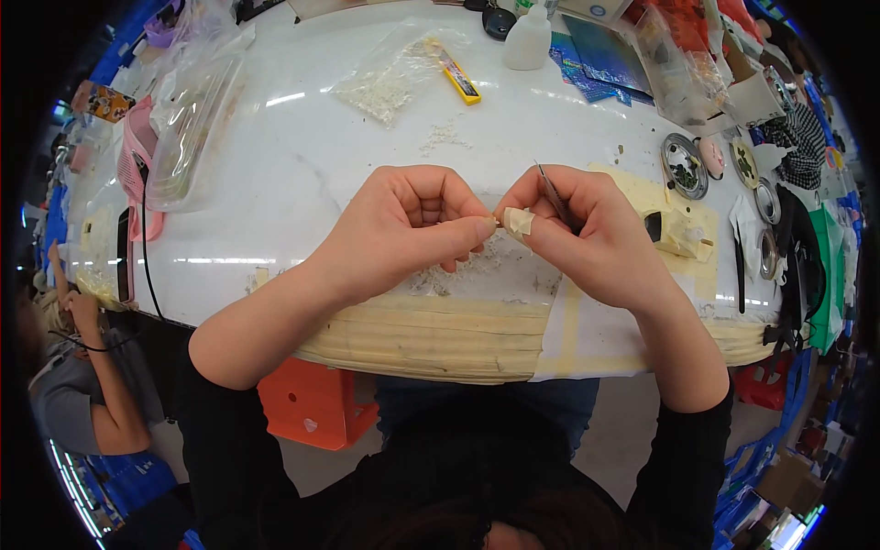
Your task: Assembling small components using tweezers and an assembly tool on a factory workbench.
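Observation:
My left hand [417, 220] and my right hand [587, 229] meet over the near edge of the table, their thumbs and forefingers closed in pinches that almost touch. A tiny thing between the fingertips is too small to make out. Dark, thin tweezers [555, 197] are tucked in my right hand, their point sticking up past the fingers. Pale tape [519, 223] is wrapped round my right thumb. Beneath the hands lie scattered small white bits [449, 279].
Beyond the hands are a clear bag of white bits [380, 92], a narrow yellow packet [460, 81] and a white bottle [527, 41]. Round metal dishes [685, 167] stand right, a clear plastic box [194, 128] left. A person [87, 394] sits at far left.

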`<state>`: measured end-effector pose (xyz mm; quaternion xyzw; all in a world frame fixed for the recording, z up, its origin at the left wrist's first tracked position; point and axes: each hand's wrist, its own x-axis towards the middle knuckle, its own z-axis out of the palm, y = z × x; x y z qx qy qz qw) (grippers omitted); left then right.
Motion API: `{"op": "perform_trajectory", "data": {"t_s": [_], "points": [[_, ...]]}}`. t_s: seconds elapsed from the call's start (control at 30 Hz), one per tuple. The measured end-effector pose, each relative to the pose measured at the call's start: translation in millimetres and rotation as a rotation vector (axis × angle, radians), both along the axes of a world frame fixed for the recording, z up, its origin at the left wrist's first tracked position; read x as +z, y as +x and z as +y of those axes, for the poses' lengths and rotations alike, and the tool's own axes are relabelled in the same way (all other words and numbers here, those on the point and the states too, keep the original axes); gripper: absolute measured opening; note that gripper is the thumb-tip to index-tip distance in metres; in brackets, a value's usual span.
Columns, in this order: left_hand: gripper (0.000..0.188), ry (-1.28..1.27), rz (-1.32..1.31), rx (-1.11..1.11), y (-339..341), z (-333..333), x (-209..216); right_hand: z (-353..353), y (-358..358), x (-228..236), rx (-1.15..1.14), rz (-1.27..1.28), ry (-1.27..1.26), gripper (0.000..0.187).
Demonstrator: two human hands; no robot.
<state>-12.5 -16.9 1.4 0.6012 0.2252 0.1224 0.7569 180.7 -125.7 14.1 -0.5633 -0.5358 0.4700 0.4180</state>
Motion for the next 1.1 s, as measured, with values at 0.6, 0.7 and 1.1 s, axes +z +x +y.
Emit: {"op": "perform_trajectory", "data": {"t_s": [0.6,0.7,1.1], "points": [[0.014,0.857,0.192,0.337,5,46,-12,2,3,1,-0.144,-0.003,0.110,0.014],[0.011,0.890,0.115,0.239,4,40,-12,3,5,1,-0.155,-0.026,0.120,0.013],[0.010,1.255,0.074,-0.025,4,30,-13,4,5,-4,-0.148,-0.018,0.129,0.012]]}}
